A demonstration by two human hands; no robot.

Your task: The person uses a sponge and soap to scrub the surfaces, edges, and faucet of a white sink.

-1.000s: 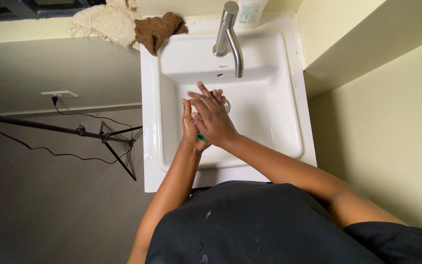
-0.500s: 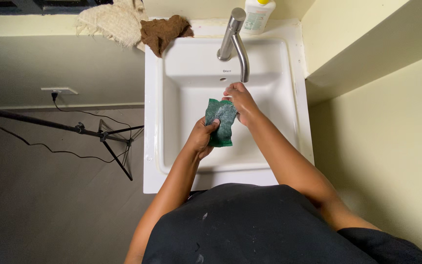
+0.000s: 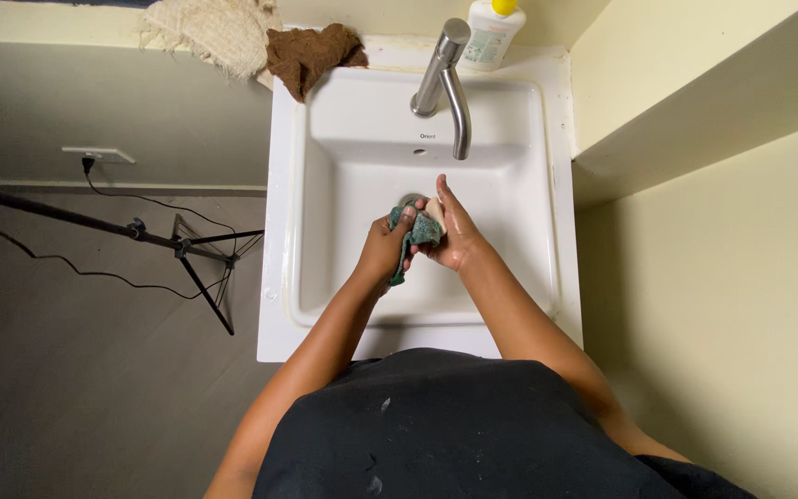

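Note:
Over the white square sink [image 3: 519, 185], both my hands meet just below the drain. My left hand [image 3: 382, 249] is closed around a green scouring pad [image 3: 415, 233], which is folded and bunched between the two hands. My right hand [image 3: 453, 233] presses against the pad from the right, fingers pointing up toward the tap, with something pale showing at its fingertips. A steel tap [image 3: 445, 79] curves over the basin above my hands; no water is seen running.
A brown cloth [image 3: 311, 54] and a cream woven cloth [image 3: 210, 32] lie at the sink's back left corner. A white bottle with a yellow cap [image 3: 493, 32] stands behind the tap. A black tripod stand [image 3: 182, 249] and cable sit on the floor to the left. Yellow walls close in on the right.
A second ago my hands were pressed flat together. Then the pad was spread open between them under the tap. Now it is folded and squeezed between both hands, lower in the basin.

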